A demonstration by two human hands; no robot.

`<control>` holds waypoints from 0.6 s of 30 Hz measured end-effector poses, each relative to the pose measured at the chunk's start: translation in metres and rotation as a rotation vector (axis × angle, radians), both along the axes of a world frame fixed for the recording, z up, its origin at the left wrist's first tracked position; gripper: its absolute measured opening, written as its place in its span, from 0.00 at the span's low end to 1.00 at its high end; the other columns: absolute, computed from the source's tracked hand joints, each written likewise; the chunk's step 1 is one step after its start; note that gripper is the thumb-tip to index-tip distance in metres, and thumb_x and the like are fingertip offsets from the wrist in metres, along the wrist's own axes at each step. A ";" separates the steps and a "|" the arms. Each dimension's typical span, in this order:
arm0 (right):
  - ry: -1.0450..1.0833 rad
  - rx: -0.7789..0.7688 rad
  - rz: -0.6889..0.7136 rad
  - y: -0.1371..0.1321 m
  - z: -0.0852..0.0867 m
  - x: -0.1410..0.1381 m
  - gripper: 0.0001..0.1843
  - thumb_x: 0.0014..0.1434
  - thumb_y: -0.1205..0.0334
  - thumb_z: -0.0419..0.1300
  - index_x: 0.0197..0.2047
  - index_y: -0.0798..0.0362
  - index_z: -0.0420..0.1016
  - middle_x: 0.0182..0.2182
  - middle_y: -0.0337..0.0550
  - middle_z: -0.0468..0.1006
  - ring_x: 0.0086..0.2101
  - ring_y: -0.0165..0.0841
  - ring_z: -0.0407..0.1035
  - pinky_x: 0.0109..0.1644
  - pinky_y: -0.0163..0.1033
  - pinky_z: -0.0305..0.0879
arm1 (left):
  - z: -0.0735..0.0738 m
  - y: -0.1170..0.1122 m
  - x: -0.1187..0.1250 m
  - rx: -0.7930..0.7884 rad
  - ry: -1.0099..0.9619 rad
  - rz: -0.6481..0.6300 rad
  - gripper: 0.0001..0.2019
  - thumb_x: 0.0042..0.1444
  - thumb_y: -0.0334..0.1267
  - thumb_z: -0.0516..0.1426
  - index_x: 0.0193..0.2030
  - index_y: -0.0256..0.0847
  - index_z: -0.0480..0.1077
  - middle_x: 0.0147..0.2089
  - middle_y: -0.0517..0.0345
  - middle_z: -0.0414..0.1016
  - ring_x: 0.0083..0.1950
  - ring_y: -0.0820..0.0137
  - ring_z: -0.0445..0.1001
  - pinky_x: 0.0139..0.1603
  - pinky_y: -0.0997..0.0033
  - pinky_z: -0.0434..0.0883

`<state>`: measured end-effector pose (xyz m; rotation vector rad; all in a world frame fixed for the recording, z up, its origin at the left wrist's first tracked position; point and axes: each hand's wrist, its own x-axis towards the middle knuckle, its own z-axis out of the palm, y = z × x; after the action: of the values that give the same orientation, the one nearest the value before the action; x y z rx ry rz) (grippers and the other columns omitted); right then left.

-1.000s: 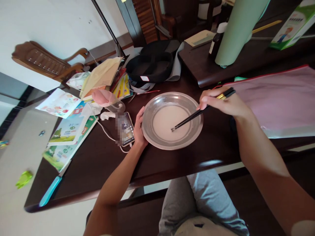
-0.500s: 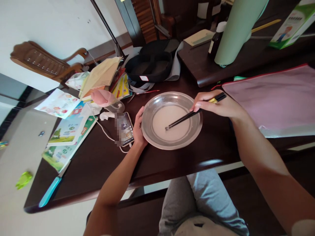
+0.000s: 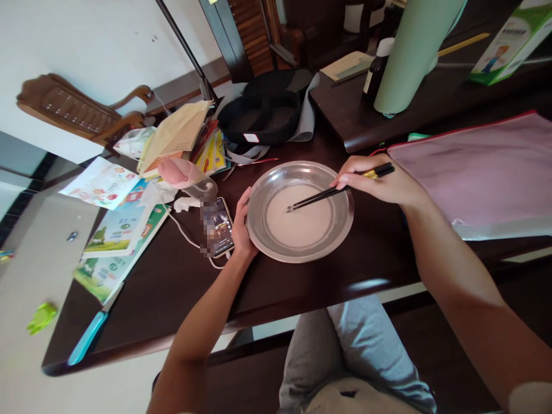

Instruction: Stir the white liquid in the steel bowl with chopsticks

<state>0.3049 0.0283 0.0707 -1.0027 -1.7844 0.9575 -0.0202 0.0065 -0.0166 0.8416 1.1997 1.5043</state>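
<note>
A round, shallow metal bowl sits on the dark table and contains a milky, whitish liquid. My left hand is closed on the bowl's left rim, its fingers along the outer side. A pair of black chopsticks with gold bands near the upper ends is gripped in my right hand, over the bowl's right rim. The chopstick tips point left and down into the liquid around the bowl's middle. Just left of my left hand lies a phone with its screen lit and a white cable plugged in.
Left on the table are booklets, a blue-handled knife and a pink-topped clear container. Behind the bowl sits a black case. A pink zip pouch, green cylinder and dark bottle are to the right.
The chopstick tips have shifted slightly away from me and left within the liquid, with my right hand tilting a little. My left hand stays on the bowl's rim.
</note>
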 end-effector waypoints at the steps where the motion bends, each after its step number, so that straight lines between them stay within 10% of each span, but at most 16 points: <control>1: 0.004 0.024 -0.066 0.001 0.000 0.003 0.25 0.63 0.34 0.71 0.28 0.45 0.87 0.31 0.43 0.87 0.34 0.39 0.80 0.43 0.45 0.71 | 0.000 0.000 0.000 0.002 0.008 -0.002 0.20 0.58 0.46 0.66 0.58 0.54 0.84 0.70 0.61 0.82 0.75 0.54 0.74 0.79 0.53 0.67; 4: 0.062 0.030 -0.182 0.001 0.003 0.013 0.28 0.64 0.32 0.69 0.24 0.44 0.84 0.25 0.42 0.84 0.30 0.39 0.77 0.42 0.47 0.71 | -0.002 0.000 -0.003 0.011 0.046 -0.026 0.20 0.60 0.47 0.65 0.59 0.54 0.83 0.73 0.59 0.79 0.77 0.51 0.71 0.81 0.49 0.64; 11: 0.010 -0.044 0.052 -0.001 0.001 -0.002 0.25 0.60 0.32 0.72 0.27 0.44 0.87 0.30 0.41 0.87 0.35 0.39 0.81 0.43 0.45 0.75 | -0.006 0.001 -0.006 0.019 0.095 -0.054 0.21 0.63 0.49 0.63 0.62 0.55 0.80 0.76 0.59 0.75 0.80 0.52 0.67 0.83 0.49 0.61; 18: 0.065 -0.014 -0.150 0.000 0.005 0.012 0.32 0.62 0.28 0.69 0.22 0.46 0.82 0.24 0.41 0.82 0.30 0.39 0.77 0.43 0.46 0.72 | -0.002 0.000 -0.005 0.018 0.050 -0.061 0.20 0.63 0.48 0.63 0.61 0.54 0.81 0.73 0.59 0.79 0.79 0.51 0.70 0.81 0.48 0.65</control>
<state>0.3170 0.0284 0.0759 -1.0860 -1.6269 0.9002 -0.0248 0.0061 -0.0187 0.9249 1.1875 1.4541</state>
